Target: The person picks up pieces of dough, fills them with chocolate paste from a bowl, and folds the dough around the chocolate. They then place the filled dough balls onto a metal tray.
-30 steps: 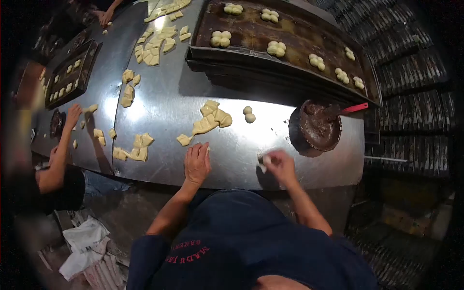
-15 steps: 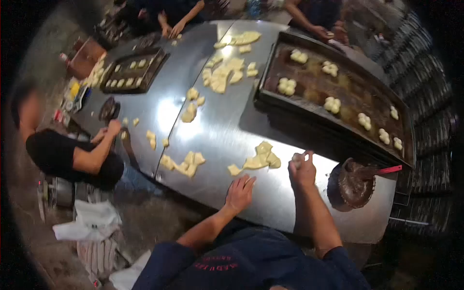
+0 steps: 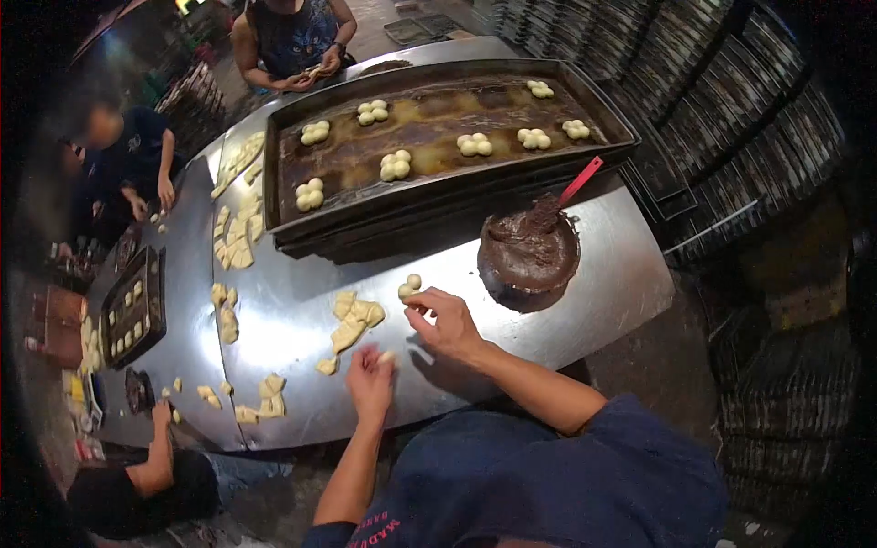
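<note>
My left hand is curled round a small pale piece of dough that shows at its fingertips. My right hand is over the metal table, thumb and forefinger apart, with its fingertips at a small cluster of dough balls. The cluster sits on the table just beyond those fingers, and part of it may be hidden by them. Flat cut pieces of dough lie to the left of my right hand. A round bowl of dark brown filling stands to its right, a red-handled spatula stuck in it.
A large dark baking tray spans the far side, bearing several dough-ball clusters. More cut dough lies along the table's left. A smaller tray is farther left. Co-workers stand at the far and left edges. Metal racks rise on the right.
My view has swung to the right. Dough balls that were at my right hand's fingers now rest on the table by its fingertips. My left hand has lifted a little, dough in its fingers.
</note>
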Demonstrator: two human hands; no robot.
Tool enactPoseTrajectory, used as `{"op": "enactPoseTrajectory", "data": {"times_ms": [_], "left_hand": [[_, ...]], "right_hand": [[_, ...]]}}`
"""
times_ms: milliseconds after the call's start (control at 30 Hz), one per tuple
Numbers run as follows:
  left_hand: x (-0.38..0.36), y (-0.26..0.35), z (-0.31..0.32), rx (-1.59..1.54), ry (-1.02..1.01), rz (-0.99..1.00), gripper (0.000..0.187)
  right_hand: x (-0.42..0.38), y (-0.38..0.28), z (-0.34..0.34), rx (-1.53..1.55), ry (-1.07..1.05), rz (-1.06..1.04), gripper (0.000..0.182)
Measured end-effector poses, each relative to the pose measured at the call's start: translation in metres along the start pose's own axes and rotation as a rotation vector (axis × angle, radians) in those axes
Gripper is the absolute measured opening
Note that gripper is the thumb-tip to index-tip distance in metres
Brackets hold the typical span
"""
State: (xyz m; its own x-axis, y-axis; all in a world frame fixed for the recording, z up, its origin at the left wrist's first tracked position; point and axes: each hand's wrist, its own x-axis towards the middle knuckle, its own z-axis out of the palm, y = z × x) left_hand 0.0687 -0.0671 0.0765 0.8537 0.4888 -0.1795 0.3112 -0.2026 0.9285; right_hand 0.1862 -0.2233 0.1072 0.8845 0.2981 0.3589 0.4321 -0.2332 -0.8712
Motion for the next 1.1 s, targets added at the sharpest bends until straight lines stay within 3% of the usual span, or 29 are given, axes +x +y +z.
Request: {"op": "enactPoseTrajectory", "data": {"times_ms": [67, 100, 133, 167, 200, 233, 267, 333, 367, 400, 433, 467, 500, 533, 567, 600, 633, 667, 700, 767, 800, 867, 1000, 1067, 1100], "left_hand": [[-0.003, 0.061, 0.027, -0.395, -0.103, 0.104, 0.020], [-0.011, 0.097, 0.041, -0.508, -0.100, 0.216, 0.014], [-0.012, 0.118, 0.044, -0.381, -0.137, 0.205, 0.012], [-0.009, 0.136, 0.054, -0.637, -0.294, 0.189, 0.019], [-0.008, 0.152, 0.057, -0.693, -0.381, 0.099, 0.032], [-0.019, 0.195, 0.072, -0.663, -0.330, 0.162, 0.046], [-0.018, 0.206, 0.074, -0.508, -0.316, 0.222, 0.049], [-0.017, 0.212, 0.089, -0.731, -0.274, 0.237, 0.054], [-0.019, 0.219, 0.091, -0.825, -0.240, 0.113, 0.050], [-0.018, 0.224, 0.092, -0.915, -0.201, -0.009, 0.063], [-0.013, 0.205, 0.095, -0.752, -0.165, -0.031, 0.068], [-0.011, 0.187, 0.094, -0.620, -0.256, -0.006, 0.067], [-0.003, 0.162, 0.097, -0.633, -0.333, -0.301, 0.059], [0.006, 0.137, 0.102, -0.642, -0.405, -0.592, 0.082], [0.016, 0.114, 0.112, -0.641, -0.406, -0.597, 0.082], [0.027, 0.091, 0.122, -0.719, -0.413, -0.713, 0.076], [0.034, 0.079, 0.128, -0.798, -0.416, -0.830, 0.071], [0.042, 0.080, 0.134, -0.805, -0.413, -0.829, 0.071], [0.048, 0.081, 0.140, -0.766, -0.487, -0.776, 0.067], [0.063, 0.067, 0.158, -0.730, -0.578, -0.732, 0.070], [0.067, 0.066, 0.169, -0.732, -0.575, -0.730, 0.070], [0.068, 0.067, 0.190, -0.794, -0.488, -0.793, 0.071], [0.069, 0.069, 0.198, -0.858, -0.383, -0.803, 0.073], [0.069, 0.071, 0.188, -0.856, -0.456, -0.735, 0.069], [0.065, 0.083, 0.181, -0.722, -0.500, -0.599, 0.067]], "right_hand": [[-0.002, -0.031, -0.015, 0.142, 0.042, 0.008, 0.010], [0.004, -0.039, -0.022, 0.161, 0.191, -0.067, 0.008], [0.012, -0.046, -0.033, 0.173, 0.343, -0.135, 0.012], [0.026, -0.058, -0.054, 0.140, 0.433, -0.174, 0.019], [0.038, -0.073, -0.078, 0.101, 0.524, -0.212, 0.026], [0.044, -0.093, -0.094, 0.385, 0.496, -0.086, 0.031], [0.045, -0.104, -0.103, 0.669, 0.469, 0.036, 0.036], [0.036, -0.094, -0.095, -0.033, 0.475, -0.523, 0.039], [0.027, -0.102, -0.087, 0.131, 0.528, -0.442, 0.041], [0.022, -0.088, -0.080, 0.010, 0.611, -0.554, 0.042], [0.009, -0.082, -0.078, 0.124, 0.516, -0.470, 0.039], [-0.007, -0.077, -0.077, 0.241, 0.423, -0.377, 0.037], [-0.017, -0.059, -0.078, 0.242, 0.430, -0.363, 0.037], [-0.028, -0.038, -0.082, 0.397, 0.219, 0.083, 0.032], [-0.037, -0.023, -0.092, 0.536, -0.008, 0.526, 0.029], [-0.034, -0.011, -0.114, 0.578, -0.192, 0.517, 0.019], [-0.030, -0.005, -0.129, 0.678, -0.233, 0.569, 0.017], [-0.029, 0.025, -0.132, 0.494, -0.170, 0.404, 0.019], [-0.015, 0.039, -0.149, 0.028, -0.185, 0.299, 0.025], [0.009, 0.063, -0.156, -0.486, -0.042, 0.094, 0.020], [0.017, 0.083, -0.152, -0.688, -0.075, 0.075, 0.017], [0.023, 0.124, -0.140, -0.755, -0.356, 0.247, 0.017], [0.031, 0.094, -0.150, -0.479, -0.218, 0.169, 0.016], [0.039, 0.072, -0.166, 0.184, -0.205, 0.682, 0.020], [0.038, 0.073, -0.171, 0.457, -0.262, 0.711, 0.018]]}}
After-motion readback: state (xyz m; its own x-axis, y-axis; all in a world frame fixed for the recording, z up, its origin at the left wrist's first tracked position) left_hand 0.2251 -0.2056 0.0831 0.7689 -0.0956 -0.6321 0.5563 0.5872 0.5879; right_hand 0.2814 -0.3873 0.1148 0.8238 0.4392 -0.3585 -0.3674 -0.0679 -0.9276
